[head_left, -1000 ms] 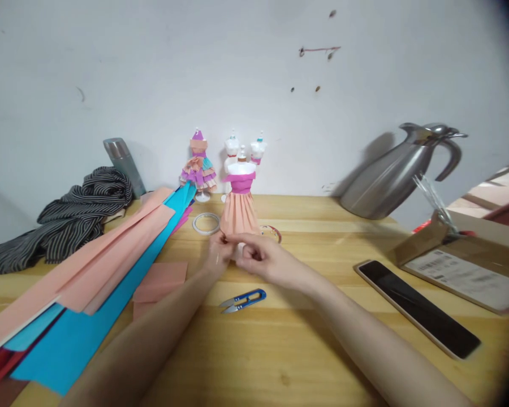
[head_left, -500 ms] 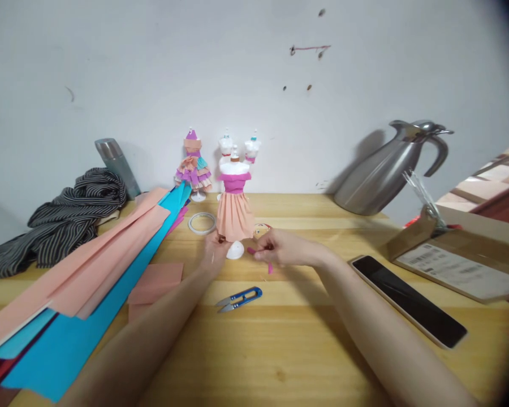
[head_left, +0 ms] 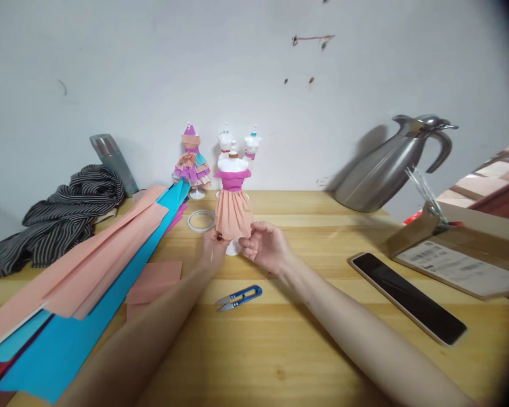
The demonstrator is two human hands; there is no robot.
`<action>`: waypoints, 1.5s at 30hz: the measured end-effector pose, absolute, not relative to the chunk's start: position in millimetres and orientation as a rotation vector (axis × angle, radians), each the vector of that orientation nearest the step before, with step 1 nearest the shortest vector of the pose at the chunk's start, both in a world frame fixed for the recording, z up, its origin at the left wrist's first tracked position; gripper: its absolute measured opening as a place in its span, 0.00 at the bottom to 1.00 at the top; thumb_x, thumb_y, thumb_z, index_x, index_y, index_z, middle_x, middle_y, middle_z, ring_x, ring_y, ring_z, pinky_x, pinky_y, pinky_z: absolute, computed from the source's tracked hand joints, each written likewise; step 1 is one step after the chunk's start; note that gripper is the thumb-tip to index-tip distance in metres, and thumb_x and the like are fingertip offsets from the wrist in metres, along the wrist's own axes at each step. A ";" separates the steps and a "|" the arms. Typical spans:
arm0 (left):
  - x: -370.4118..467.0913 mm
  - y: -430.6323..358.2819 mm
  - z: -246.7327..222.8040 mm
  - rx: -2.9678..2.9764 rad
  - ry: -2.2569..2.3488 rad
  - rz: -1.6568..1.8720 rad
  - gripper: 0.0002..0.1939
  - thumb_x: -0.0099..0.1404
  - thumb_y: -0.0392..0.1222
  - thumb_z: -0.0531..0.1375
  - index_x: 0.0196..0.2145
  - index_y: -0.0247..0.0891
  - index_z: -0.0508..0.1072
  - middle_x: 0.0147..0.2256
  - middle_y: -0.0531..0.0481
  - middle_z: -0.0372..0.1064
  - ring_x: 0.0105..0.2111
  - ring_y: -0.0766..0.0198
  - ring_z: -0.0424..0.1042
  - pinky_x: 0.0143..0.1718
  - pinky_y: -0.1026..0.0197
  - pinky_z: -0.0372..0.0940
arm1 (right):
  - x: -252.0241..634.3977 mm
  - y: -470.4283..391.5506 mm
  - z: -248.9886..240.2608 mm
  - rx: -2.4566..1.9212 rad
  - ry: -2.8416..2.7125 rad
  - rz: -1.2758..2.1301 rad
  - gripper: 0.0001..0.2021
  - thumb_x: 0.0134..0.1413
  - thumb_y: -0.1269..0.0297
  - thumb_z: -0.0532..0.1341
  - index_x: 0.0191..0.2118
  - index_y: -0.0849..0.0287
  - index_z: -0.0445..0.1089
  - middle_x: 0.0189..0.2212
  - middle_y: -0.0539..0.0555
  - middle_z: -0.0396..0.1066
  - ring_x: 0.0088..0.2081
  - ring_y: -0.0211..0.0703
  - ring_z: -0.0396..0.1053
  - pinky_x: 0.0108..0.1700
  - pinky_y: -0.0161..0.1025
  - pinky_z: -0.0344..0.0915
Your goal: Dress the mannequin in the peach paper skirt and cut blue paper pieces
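Mannequin in a magenta band and a pleated peach skirt stands upright between the two hands, its white base on the wooden table. The left hand is at the left edge of the skirt's hem, fingers curled in; whether they pinch the hem or only touch it, I cannot tell. The right hand is at the hem's right edge, beside the base, its palm partly in view and its fingers loosely bent and slightly spread; contact with the skirt is unclear.

Nearer the wearer lie blue-handled thread snips. A roll of tape lies just beyond the left hand. Behind the mannequin, a figure in a ruffled dress and two smaller white forms stand near the wall.

On the left are long peach and blue paper sheets, a striped cloth and a flask. On the right are a smartphone, a steel jug and a cardboard box.
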State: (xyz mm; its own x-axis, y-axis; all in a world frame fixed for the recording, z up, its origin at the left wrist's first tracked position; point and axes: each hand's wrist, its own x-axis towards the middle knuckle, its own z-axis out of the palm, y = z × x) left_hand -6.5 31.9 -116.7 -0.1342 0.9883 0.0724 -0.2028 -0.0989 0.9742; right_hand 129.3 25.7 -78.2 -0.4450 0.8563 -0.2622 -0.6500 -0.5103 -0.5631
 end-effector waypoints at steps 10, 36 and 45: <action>-8.6 32.8 -120.1 1.090 1.125 1.458 0.06 0.40 0.37 0.63 0.20 0.34 0.70 0.20 0.55 0.65 0.22 0.70 0.59 0.24 0.67 0.56 | 118.1 19.8 -87.1 -0.565 -0.380 1.952 0.10 0.32 0.75 0.58 0.21 0.58 0.54 0.14 0.44 0.56 0.15 0.29 0.50 0.16 0.27 0.42; -9.0 32.8 -114.4 1.079 1.171 1.467 0.06 0.41 0.37 0.63 0.19 0.34 0.70 0.19 0.54 0.67 0.21 0.69 0.62 0.24 0.66 0.58 | 97.5 -2.7 -87.1 -0.678 -0.444 1.728 0.12 0.31 0.72 0.61 0.26 0.58 0.57 0.18 0.43 0.61 0.14 0.27 0.49 0.15 0.26 0.40; -9.1 30.5 -114.8 1.178 1.171 1.443 0.04 0.47 0.37 0.62 0.20 0.34 0.70 0.20 0.52 0.68 0.22 0.69 0.63 0.24 0.67 0.60 | 96.5 -2.7 -88.2 -0.675 -0.554 1.812 0.14 0.39 0.68 0.68 0.24 0.60 0.58 0.16 0.43 0.61 0.14 0.24 0.46 0.14 0.25 0.38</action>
State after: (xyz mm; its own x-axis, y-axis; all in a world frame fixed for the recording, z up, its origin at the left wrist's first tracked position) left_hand -9.1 30.5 -114.8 -0.1335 0.9828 0.1279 -0.0774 -0.1390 0.9873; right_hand 96.5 -2.7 -88.2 -0.2654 0.9467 -0.1823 -0.6831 -0.3181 -0.6574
